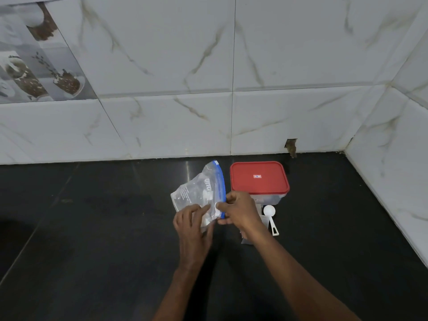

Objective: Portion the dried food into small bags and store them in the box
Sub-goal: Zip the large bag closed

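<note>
The left hand [192, 220] pinches the near end of a clear bag [196, 191] between thumb and fingers, and the right hand [238, 212] pinches its blue zip strip just beside it. The bag is held above the dark worktop [92, 228]. Right of the hands lies a white scoop [270, 211], and behind it, near the worktop's back edge towards the right corner, stands the box [259, 179] with its red lid on.
</note>
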`<state>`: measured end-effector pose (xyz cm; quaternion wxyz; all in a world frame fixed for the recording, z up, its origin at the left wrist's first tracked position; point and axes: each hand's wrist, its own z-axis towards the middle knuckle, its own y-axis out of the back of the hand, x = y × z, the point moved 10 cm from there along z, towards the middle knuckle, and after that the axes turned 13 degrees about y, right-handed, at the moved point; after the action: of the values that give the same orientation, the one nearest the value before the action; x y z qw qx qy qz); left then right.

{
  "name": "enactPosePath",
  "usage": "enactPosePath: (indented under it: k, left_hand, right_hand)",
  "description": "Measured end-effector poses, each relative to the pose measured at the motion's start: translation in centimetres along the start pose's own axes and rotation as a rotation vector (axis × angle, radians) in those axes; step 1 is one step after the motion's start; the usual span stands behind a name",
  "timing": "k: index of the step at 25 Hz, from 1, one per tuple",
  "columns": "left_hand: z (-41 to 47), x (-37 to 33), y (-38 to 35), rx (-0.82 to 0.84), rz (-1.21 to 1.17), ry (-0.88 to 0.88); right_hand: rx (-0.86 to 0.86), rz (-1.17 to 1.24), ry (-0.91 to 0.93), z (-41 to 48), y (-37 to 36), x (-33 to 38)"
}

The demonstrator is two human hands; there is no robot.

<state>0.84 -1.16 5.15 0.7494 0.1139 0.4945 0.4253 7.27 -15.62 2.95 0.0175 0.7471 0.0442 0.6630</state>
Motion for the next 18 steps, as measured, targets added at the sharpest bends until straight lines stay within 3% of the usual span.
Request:
enactPosePath:
  k: [2,4,6,11,18]
  left_hand:
    - [-0.5,4.0,-1.6,0.156,-0.223,0.376]
    - [-2.7,7.2,-4.3,0.308,-0.702,0.860]
    - [-4.7,7.9,-7.1,0.407,-1.169,1.161]
    - [-4.6,4.8,-9.3,0.737,-1.439,1.194]
    - [-3.8,9.4,-7.6,0.455,-1.124,1.222]
  right_hand:
    - [0.018,0.037,0.039,0.7,1.1,0.3]
    - [0.068,0.118,0.038,1.1,1.9,0.3]
    - [0.113,0.201,0.020,1.1,2.3,0.2]
    - [0.174,0.292,-0.004,1.2,2.9,-0.7]
    - [-0.026,0.158,0.132,2.9,8.9,0.2]
